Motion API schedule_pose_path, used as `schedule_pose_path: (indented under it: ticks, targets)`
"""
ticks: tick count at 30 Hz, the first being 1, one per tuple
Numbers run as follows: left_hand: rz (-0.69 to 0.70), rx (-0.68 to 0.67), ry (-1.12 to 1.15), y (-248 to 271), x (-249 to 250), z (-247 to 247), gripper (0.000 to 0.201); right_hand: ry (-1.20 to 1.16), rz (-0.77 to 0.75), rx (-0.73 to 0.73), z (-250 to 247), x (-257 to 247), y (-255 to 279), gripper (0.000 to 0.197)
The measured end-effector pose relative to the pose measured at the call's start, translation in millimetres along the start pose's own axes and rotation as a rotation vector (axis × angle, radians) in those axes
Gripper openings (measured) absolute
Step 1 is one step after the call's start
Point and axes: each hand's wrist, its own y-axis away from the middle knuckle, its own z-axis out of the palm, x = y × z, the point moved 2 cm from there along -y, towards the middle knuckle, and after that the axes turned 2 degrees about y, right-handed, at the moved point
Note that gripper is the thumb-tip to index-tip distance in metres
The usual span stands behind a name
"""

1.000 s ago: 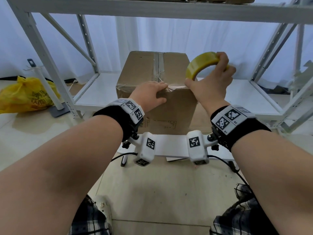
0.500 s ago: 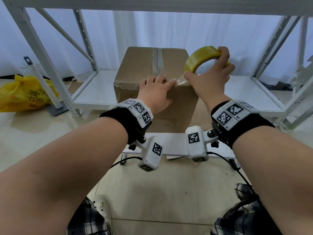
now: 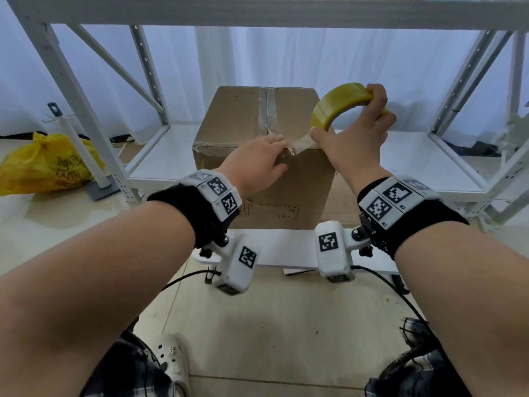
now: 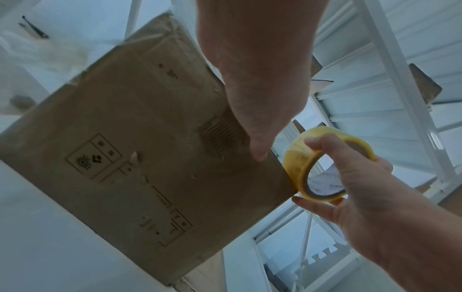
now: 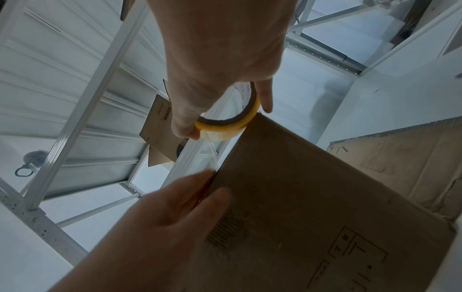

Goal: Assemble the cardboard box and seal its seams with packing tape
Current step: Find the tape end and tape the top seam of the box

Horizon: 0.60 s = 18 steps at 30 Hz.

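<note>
A closed brown cardboard box [image 3: 303, 193] stands on a low white board, its top centre seam taped. My left hand [image 3: 259, 161] lies flat over the box's top front edge, fingers straight, pressing tape onto it. My right hand [image 3: 355, 138] grips a yellow roll of packing tape [image 3: 333, 106] just above the box's top right corner. A short clear strip of tape [image 3: 300, 144] runs from the roll to my left fingertips. In the left wrist view the roll [image 4: 300, 168] sits at the box corner [image 4: 287, 189]. The right wrist view shows the roll [image 5: 225, 128] and box [image 5: 312, 197].
White metal shelving [image 3: 86, 110] frames the box on both sides and overhead. A yellow plastic bag [image 3: 48, 164] lies on the floor at left beside a white pole stand [image 3: 83, 150]. Flattened cardboard [image 5: 400, 168] lies right of the box. My knees and a shoe [image 3: 174, 356] are below.
My left hand has slid right along the top front edge, smoothing tape. My right hand has carried the roll right, toward the box's corner, drawing out a short strip.
</note>
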Motion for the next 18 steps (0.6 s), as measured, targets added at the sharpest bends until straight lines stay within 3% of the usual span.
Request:
schedule_pose_path:
  ticks: [3,7,12,18]
  targets:
    - [0.019,-0.032,-0.034,-15.3,7.7,6.1,0.057,-0.034,0.021,0.000,0.4,-3.2,1.1,0.091]
    - [-0.078,-0.008,-0.094,-24.6,12.9,7.7,0.056,-0.129,0.089,0.040,2.3,-9.4,1.4,0.081]
    - [-0.055,0.104,-0.034,-11.3,9.5,19.9,0.051,-0.211,0.242,-0.020,1.3,-5.8,-2.2,0.094]
    - [-0.067,0.135,0.025,-14.2,9.2,14.3,0.049,-0.176,0.218,-0.008,-3.2,-7.9,-5.7,0.092]
